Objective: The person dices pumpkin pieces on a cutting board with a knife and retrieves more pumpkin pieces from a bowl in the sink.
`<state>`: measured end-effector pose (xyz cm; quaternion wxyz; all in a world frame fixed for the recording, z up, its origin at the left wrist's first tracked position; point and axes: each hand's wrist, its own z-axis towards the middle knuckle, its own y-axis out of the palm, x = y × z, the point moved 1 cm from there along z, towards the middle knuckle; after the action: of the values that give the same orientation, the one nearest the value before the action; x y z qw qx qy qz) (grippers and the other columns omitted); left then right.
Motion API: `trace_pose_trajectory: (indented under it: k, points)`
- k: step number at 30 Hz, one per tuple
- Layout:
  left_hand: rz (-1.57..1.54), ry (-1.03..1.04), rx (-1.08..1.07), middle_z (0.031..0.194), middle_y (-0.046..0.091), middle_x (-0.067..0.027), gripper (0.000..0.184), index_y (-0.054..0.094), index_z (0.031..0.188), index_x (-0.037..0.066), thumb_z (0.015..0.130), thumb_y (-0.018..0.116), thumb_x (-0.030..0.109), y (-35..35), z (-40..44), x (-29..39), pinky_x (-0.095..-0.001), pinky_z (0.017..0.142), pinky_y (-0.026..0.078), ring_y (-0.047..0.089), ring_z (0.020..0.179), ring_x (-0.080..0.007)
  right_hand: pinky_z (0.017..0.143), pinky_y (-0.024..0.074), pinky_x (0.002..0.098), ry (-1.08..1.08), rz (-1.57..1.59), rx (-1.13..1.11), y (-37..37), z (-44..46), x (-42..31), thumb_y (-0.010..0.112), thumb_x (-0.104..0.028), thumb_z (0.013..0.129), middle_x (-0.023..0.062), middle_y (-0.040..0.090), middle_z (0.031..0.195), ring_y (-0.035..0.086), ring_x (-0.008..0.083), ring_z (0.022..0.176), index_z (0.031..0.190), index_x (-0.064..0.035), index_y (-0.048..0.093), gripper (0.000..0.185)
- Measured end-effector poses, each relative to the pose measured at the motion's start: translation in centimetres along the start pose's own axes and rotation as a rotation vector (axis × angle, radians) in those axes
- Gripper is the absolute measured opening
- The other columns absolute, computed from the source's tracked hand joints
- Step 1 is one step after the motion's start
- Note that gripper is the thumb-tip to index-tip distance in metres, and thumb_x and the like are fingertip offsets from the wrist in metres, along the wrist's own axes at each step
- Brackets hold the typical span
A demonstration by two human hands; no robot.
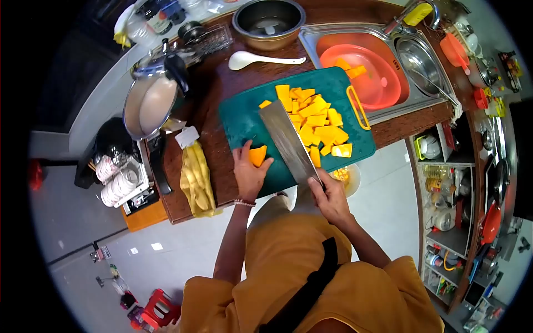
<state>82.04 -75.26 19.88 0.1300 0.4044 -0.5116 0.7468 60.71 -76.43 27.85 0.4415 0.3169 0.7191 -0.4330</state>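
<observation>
My right hand grips the handle of a cleaver. Its wide blade lies slantwise over the green cutting board, along the left side of a heap of cut pumpkin. On the board's near left part, my left hand has its thumb and fingers around a single pumpkin piece, apart from the blade. One small piece pokes out beyond the blade's far end.
A pink basin with pumpkin pieces sits in the sink. Behind the board are a white spoon and a dark pot. A lidded pot and yellow ginger-like roots or cloth are at left. Below the counter's edge stands a bowl.
</observation>
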Motion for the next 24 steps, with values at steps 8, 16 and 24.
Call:
trace_pose_trajectory:
  k: [8, 16, 24]
  points:
    - [-0.355, -0.078, 0.210, 0.096, 0.054, -0.0100, 0.036, 0.059, 0.114, 0.002, 0.082, 0.069, 0.014, -4.7, 0.4, -0.7, -0.0260, 0.055, 0.043, 0.051, 0.061, -0.0144, 0.056, 0.0456, 0.0424, -0.218, -0.345, 0.001, 2.8, 2.2, -2.3, 0.053, -0.013, 0.092, 0.0230, 0.059, 0.072, 0.058, 0.0412, 0.065, 0.104, -0.0047, 0.057, 0.015]
    - [-0.205, 0.336, 0.299, 0.084, 0.057, -0.0092, 0.016, 0.063, 0.090, 0.003, 0.079, 0.069, 0.012, -5.9, 9.4, 3.9, -0.0333, 0.062, 0.044, 0.054, 0.073, -0.0257, 0.057, 0.0477, 0.0486, -0.378, -0.628, -0.121, 4.5, 4.2, -3.2, 0.053, -0.011, 0.089, 0.0196, 0.060, 0.072, 0.060, 0.0404, 0.066, 0.098, -0.0051, 0.051, 0.011]
    - [0.010, 0.227, -0.037, 0.078, 0.060, -0.0090, 0.019, 0.065, 0.088, 0.006, 0.077, 0.072, 0.020, -2.9, 11.7, 2.1, -0.0390, 0.062, 0.047, 0.058, 0.070, -0.0292, 0.054, 0.0516, 0.0434, -0.380, -0.911, -0.217, 5.4, 5.6, -3.0, 0.052, -0.010, 0.086, 0.0174, 0.062, 0.071, 0.064, 0.0335, 0.063, 0.099, -0.0052, 0.053, 0.014]
